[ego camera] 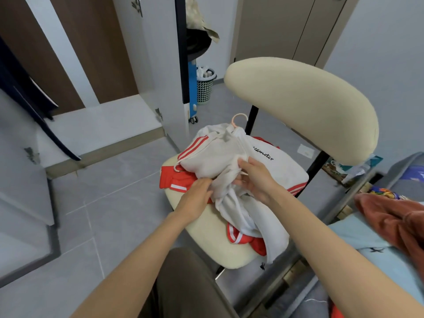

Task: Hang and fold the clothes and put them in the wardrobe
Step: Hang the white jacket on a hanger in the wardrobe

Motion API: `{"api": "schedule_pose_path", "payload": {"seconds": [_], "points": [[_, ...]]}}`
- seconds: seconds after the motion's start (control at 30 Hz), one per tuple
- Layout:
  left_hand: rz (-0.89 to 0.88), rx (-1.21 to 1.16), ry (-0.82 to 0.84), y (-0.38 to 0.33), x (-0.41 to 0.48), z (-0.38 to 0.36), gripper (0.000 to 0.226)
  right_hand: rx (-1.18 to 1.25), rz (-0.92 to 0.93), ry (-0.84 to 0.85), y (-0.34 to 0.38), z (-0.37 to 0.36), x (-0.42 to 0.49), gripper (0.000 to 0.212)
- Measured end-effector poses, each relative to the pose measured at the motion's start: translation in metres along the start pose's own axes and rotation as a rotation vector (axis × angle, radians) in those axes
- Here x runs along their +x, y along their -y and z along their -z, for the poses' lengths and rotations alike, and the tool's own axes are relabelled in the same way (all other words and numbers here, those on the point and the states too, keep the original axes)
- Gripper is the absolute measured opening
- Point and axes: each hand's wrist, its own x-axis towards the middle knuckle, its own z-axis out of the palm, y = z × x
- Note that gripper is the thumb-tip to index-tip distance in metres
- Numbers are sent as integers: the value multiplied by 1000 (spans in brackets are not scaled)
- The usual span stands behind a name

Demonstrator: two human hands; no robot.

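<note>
Left grip (pixel 196 196) and right grip (pixel 255 177), each clutching folds of the white garment (pixel 213 157) on the chair seat (pixel 206 237).

This is a bedroom in a home. A white wardrobe (pixel 103 120) stands open on the left. A bed (pixel 358 235) with a blue sheet is on the right. Clothes (pixel 218 161) lie piled on a soft chair (pixel 298 104), and a small basket (pixel 205 88) sits on the floor behind it.

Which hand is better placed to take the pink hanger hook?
Probably right: the right hand sits higher on the white top, nearer the pink hanger; the left hand is lower.
</note>
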Motion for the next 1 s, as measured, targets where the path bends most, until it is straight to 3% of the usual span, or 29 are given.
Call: {"api": "schedule_pose_path", "payload": {"seconds": [0.2,0.33,0.43,0.53,0.63,0.73,0.87,1.0], "points": [[-116,-138,-311,-25,-5,19,19,166,-3,-259,3,11,8,18],[-227,-124,-544,-64,-11,46,19,163,46,-214,16,-2,8,16],[-223,-113,-654,-86,-14,71,22,16,97,-126,29,-11,-3,31],[-191,-48,-700,-97,-15,103,21,-183,153,-93,32,-11,-22,24],[-181,32,-639,-89,-19,112,20,-331,194,-100,20,-5,-41,23],[-144,-12,-442,-73,-30,92,22,-446,168,-24,0,0,-57,21],[-138,-44,-194,-54,-54,56,27,-361,44,17,-19,-3,-69,27],[-230,-28,-92,-50,-81,27,29,-454,-35,-22,-18,-9,-64,41]]}}
